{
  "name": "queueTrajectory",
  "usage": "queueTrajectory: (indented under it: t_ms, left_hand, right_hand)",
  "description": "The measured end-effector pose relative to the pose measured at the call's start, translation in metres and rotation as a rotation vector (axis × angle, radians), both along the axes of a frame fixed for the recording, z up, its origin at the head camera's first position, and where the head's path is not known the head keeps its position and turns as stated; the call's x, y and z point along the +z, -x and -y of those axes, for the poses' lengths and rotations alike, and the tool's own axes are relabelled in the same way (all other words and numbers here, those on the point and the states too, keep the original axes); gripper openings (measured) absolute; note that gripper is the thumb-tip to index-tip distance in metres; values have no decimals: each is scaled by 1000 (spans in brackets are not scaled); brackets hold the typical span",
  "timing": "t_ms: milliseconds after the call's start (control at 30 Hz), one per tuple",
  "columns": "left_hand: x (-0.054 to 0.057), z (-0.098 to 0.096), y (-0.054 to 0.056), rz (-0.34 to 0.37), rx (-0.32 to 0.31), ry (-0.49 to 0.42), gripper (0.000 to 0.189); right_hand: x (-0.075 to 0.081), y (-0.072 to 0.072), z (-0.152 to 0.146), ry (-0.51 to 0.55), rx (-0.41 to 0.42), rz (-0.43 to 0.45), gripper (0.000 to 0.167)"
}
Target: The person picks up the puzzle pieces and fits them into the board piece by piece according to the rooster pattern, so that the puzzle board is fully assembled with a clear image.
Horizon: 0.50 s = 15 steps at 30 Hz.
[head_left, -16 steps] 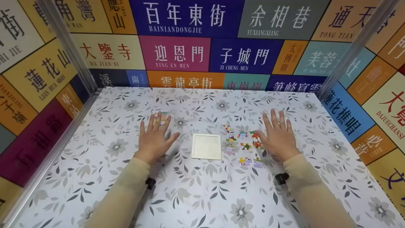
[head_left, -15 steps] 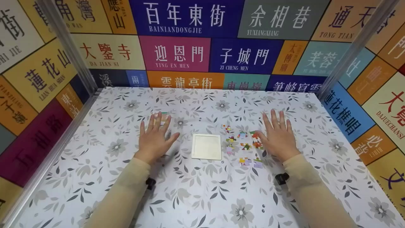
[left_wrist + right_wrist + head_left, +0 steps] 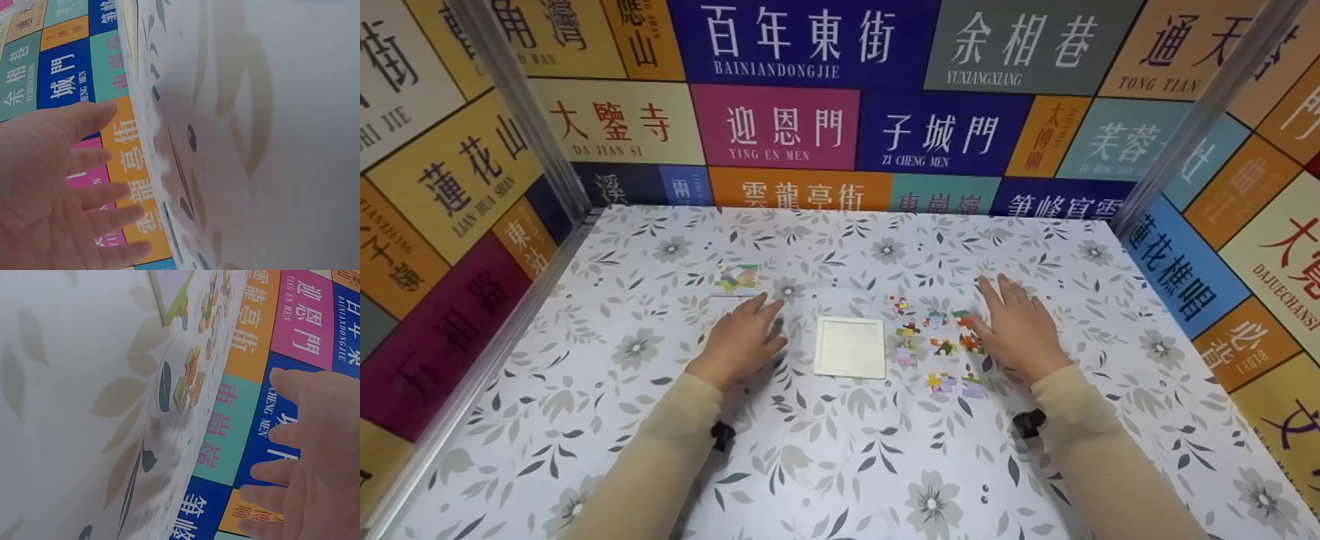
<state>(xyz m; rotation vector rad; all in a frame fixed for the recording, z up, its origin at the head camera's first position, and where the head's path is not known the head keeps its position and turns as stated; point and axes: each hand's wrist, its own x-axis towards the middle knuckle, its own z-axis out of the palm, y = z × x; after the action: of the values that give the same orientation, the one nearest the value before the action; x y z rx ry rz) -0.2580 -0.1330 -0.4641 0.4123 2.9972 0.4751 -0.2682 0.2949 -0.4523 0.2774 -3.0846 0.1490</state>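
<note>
Between the two hands lies a square cream puzzle tray (image 3: pixel 850 348) with a raised rim. My left hand (image 3: pixel 742 337) is just left of it, fingers extended and holding nothing. Beyond those fingertips lies a small colourful picture card (image 3: pixel 737 280). On the tray's right, several jigsaw pieces (image 3: pixel 942 346) are spread in loose rows. My right hand (image 3: pixel 1020 330) is beside their right edge, its thumb overlapping a red-and-green piece in the head view. In the right wrist view its relaxed fingers hold nothing, with a lilac-and-green piece (image 3: pixel 173 289) near the top.
A white tablecloth (image 3: pixel 810 465) with grey leaves and flowers covers the table. Colourful panels with Chinese lettering (image 3: pixel 776 126) wall the back and both sides. Clear upright strips (image 3: pixel 521 112) stand at the back corners.
My left hand has drawn back and turned toward the tray, uncovering the picture card. The right hand's fingers have lowered slightly. Tray and pieces stay put.
</note>
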Motion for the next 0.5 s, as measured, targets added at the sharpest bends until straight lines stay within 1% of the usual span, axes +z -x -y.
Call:
queueTrajectory:
  t_ms: [100, 167, 233, 300, 400, 500]
  left_hand:
    - [-1, -4, 2, -41, -44, -10, 64]
    - [-1, -8, 4, -51, -74, -17, 62]
    - [0, -12, 5, -37, -104, -28, 62]
    - [1, -16, 6, -4, -131, -48, 62]
    - [1, -19, 7, 43, -171, -69, 62]
    - [0, -22, 7, 63, -203, -89, 62]
  right_hand:
    - [0, 4, 2, -21, 20, -11, 75]
    - [0, 7, 4, -31, 42, -21, 71]
    - [0, 10, 7, -32, 69, -33, 67]
    - [0, 13, 11, -16, 97, -43, 62]
    - [0, 18, 17, 26, 140, -49, 55]
    - [-1, 23, 22, 81, 163, -37, 49]
